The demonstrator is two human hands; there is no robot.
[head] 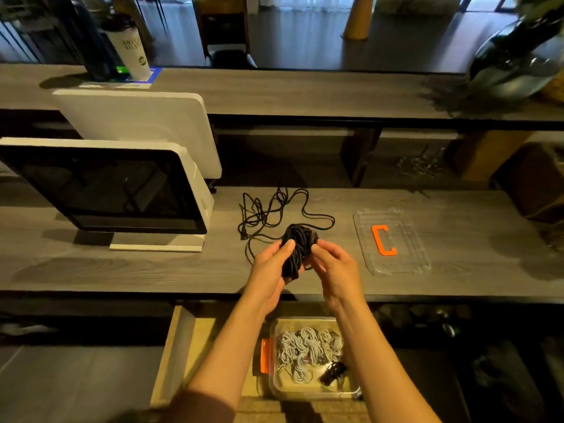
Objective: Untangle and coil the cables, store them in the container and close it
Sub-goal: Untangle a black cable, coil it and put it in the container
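Note:
A coiled bundle of black cable (pixel 297 245) is held above the grey counter (pixel 152 270) by both hands. My left hand (pixel 270 267) grips its left side and my right hand (pixel 331 265) pinches its right side. A loose, tangled length of the same black cable (pixel 268 212) trails onto the counter behind. The clear container lid (pixel 392 242) with an orange handle lies flat to the right. Below the counter edge, a clear container (pixel 308 358) with an orange latch holds grey coiled cables and a small black item.
A white-framed monitor (pixel 106 190) stands on the counter at the left, with a second white panel (pixel 140 123) behind it. A raised shelf carries a cup (pixel 131 44) at the left and a glass vase (pixel 515 56) at the right. The container sits in an open wooden drawer (pixel 183 346).

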